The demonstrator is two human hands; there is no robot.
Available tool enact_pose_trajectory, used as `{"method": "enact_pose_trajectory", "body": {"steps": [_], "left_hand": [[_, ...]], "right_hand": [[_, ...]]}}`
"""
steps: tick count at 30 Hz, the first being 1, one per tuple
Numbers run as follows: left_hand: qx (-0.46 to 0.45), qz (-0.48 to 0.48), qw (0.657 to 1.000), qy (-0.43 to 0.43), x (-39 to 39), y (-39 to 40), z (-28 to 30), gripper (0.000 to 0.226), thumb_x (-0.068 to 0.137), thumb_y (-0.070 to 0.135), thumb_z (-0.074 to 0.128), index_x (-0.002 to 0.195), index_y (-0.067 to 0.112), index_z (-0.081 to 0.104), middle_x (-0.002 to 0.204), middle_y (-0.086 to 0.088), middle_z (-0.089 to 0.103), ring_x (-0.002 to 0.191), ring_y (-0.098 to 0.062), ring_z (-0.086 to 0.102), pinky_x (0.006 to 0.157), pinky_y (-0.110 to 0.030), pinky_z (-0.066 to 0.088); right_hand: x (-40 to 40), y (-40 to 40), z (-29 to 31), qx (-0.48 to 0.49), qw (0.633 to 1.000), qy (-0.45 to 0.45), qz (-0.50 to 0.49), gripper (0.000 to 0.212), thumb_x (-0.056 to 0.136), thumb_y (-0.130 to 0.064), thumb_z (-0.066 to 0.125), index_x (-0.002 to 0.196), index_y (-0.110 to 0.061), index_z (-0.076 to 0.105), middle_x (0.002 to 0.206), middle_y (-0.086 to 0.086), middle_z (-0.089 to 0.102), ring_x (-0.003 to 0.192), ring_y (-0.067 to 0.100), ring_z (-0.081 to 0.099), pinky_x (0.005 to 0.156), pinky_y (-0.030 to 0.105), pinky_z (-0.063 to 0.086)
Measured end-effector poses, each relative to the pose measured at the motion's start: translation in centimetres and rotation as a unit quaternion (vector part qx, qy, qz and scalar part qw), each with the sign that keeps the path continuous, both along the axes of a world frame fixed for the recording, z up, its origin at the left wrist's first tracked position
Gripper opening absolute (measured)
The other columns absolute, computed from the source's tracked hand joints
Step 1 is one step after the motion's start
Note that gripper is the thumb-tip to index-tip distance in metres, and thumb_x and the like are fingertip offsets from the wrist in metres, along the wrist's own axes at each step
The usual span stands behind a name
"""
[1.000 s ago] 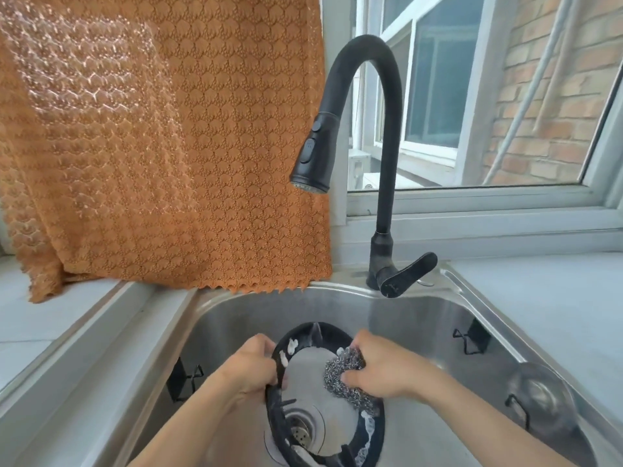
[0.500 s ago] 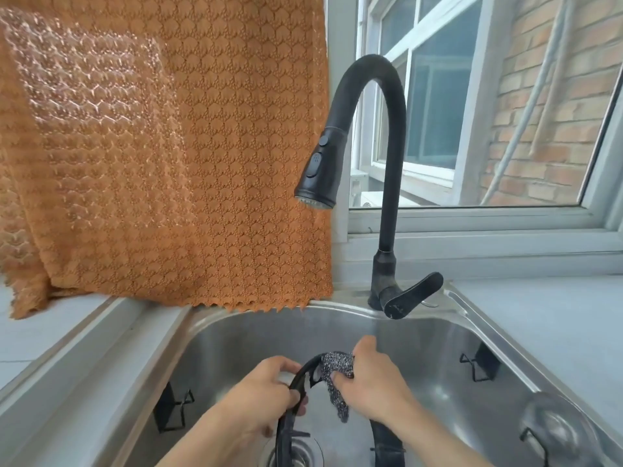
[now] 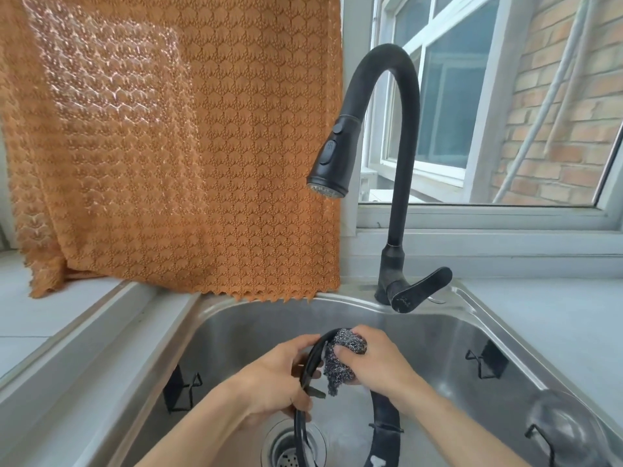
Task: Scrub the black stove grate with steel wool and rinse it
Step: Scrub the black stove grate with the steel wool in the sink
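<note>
A steel sink (image 3: 438, 335) sits under a window (image 3: 472, 106), with pale desk (image 3: 556, 318) to its right. Over the basin, the fingers (image 3: 338, 352) of the right hand (image 3: 377, 362) curl round a wad of steel wool (image 3: 344, 362) and press it against the top inner edge of the black stove grate (image 3: 312, 365). The left hand (image 3: 273, 379) grips the grate's left rim, fingers wrapped over it from outside. The grate stands nearly on edge inside the sink, its lower part above the drain (image 3: 290, 449), with white foam near the bottom. Above hangs a black faucet (image 3: 397, 183), its spray head dry, lever pointing right. An orange lace curtain (image 3: 168, 146) drapes behind the sink's left corner. A round lid (image 3: 566, 429) leans in the sink's right side.
</note>
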State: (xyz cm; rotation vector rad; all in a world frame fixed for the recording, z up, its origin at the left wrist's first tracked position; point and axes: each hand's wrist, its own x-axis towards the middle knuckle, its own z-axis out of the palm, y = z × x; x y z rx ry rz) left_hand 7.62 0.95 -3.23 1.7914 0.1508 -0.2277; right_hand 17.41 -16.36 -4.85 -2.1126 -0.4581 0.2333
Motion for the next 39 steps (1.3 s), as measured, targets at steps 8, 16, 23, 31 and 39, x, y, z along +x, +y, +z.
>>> {"method": "enact_pose_trajectory", "body": {"steps": [8,16,23,31,39], "left_hand": [[-0.014,0.011,0.999,-0.039,0.5,0.4,0.0,0.088,0.070,-0.029,0.052,0.133,0.032,0.061,0.121,0.000,0.073,0.118,-0.040,0.063,0.081,-0.056,0.058],[0.022,0.008,0.999,-0.026,0.2,0.3,0.0,0.059,0.069,-0.029,0.049,0.106,0.008,0.074,0.100,-0.011,0.075,0.086,-0.023,0.070,0.084,-0.056,0.059],[-0.003,0.018,1.000,-0.016,-0.5,-0.3,0.9,0.067,0.072,-0.031,0.053,0.109,0.018,0.079,0.107,-0.016,0.060,0.085,-0.020,0.074,0.085,-0.062,0.058],[-0.008,0.009,1.000,-0.017,-0.6,-0.8,1.3,0.070,0.073,-0.031,0.052,0.110,0.021,0.080,0.111,-0.017,0.060,0.079,-0.019,0.072,0.086,-0.063,0.058],[-0.001,0.014,1.000,-0.027,-0.7,-1.4,1.6,0.066,0.074,-0.030,0.055,0.108,0.021,0.080,0.094,-0.006,0.065,0.082,-0.020,0.073,0.086,-0.063,0.058]], "right_hand": [[-2.1,-0.1,1.6,-0.075,0.971,-0.158,0.160,0.026,0.087,-0.036,0.076,0.105,-0.044,0.059,0.107,-0.024,0.065,0.102,-0.004,0.059,0.096,0.030,0.048],[-3.0,0.3,2.0,-0.111,0.937,-0.278,0.178,0.030,0.089,-0.032,0.076,0.102,-0.036,0.049,0.103,-0.015,0.062,0.096,0.009,0.057,0.085,0.035,0.050],[-1.0,-1.0,1.6,-0.105,0.964,-0.245,0.004,0.026,0.095,-0.039,0.067,0.101,-0.032,0.043,0.104,-0.011,0.048,0.083,0.013,0.051,0.075,0.032,0.045],[1.0,-1.3,0.6,-0.124,0.976,-0.150,-0.095,0.029,0.098,-0.036,0.060,0.118,-0.017,0.051,0.126,0.004,0.045,0.099,0.026,0.060,0.080,0.032,0.046],[0.6,-0.8,1.0,-0.033,0.992,-0.100,-0.073,0.034,0.093,-0.040,0.068,0.118,-0.021,0.055,0.108,-0.004,0.062,0.089,0.011,0.061,0.076,0.023,0.044]]}}
